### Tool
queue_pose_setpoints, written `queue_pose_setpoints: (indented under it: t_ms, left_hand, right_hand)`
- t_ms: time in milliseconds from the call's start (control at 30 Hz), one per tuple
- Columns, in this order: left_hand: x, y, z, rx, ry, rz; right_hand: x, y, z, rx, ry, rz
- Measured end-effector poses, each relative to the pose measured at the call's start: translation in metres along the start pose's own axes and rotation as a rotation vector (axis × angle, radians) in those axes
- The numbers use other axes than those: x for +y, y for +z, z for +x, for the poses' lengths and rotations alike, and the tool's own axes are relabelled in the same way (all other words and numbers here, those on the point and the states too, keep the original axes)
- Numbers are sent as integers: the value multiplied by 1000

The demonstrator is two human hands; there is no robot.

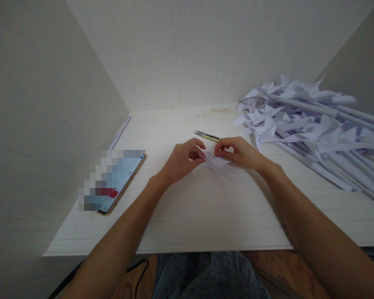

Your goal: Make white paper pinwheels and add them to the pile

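A small folded piece of white paper (216, 161) lies at the middle of a pale wood-grain surface (205, 207), pinched from both sides by a person's two bare hands. The left hand (183, 157) grips the paper's left edge, fingers curled in and thumb pressed against fingertips. The right hand (238, 153) grips the paper's right edge in the same closed pinch, fingers bent over the top of the fold. Both hands touch the paper, and their fingertips nearly meet above it. The lower tip of the paper rests on the surface. Both forearms reach in from the near edge of the surface.

Just behind the paper, beyond the fingers, lies a small pair of scissors (207, 136), partly hidden by the right hand. To the right of the paper, well apart from it, sits a large heap of white paper pinwheels on rolled paper sticks (311, 124), their sticks running off toward the right edge. To the left of the paper, well apart, a phone (121, 182) lies flat near the left wall, its screen blurred. Further back on the left, a few flat sheets (120, 133) lean where the surface meets the wall. Plain pale walls enclose the surface on three sides.
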State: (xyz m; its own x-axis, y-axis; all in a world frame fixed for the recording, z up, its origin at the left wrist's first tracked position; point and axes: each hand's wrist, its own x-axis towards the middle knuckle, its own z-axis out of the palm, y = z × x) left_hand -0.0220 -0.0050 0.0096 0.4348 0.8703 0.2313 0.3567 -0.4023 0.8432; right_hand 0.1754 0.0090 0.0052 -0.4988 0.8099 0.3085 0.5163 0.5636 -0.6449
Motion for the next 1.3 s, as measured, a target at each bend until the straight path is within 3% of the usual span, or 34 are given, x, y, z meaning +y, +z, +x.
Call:
queue_pose_setpoints:
  t_ms: [67,200,433,600,1100,1300]
  left_hand:
    - [1,-1,2,14,-110,-103]
    - [3,-2,3,-67,-257,-152]
    - [5,2,0,-152,-310,-202]
    - [5,8,0,-9,-403,-274]
    - [13,14,0,43,-510,-305]
    - [12,11,0,-17,-453,-181]
  right_hand:
    - [-1,0,0,-1,7,3]
    - [-1,1,0,10,15,1]
    - [0,2,0,17,5,23]
    - [0,3,0,28,20,35]
    - [-2,2,0,40,19,69]
    - [-2,2,0,31,13,69]
